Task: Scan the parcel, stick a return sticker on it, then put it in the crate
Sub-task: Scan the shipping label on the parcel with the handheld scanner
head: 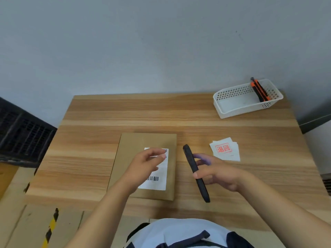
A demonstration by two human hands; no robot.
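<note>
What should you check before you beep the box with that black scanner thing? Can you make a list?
1. Scanner held in the right hand: ok.
2. Box lying flat on the table: ok.
3. Label facing up: ok.
4. Barcodes uncovered: not ok, the left hand hides part of the label.
5. Scanner aimed at the label: cannot tell.
6. Stickers within reach, right of the scanner: ok.

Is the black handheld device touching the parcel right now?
Apart. The head view shows bare table between the black handheld device, held on edge in the right hand, and the parcel.
</note>
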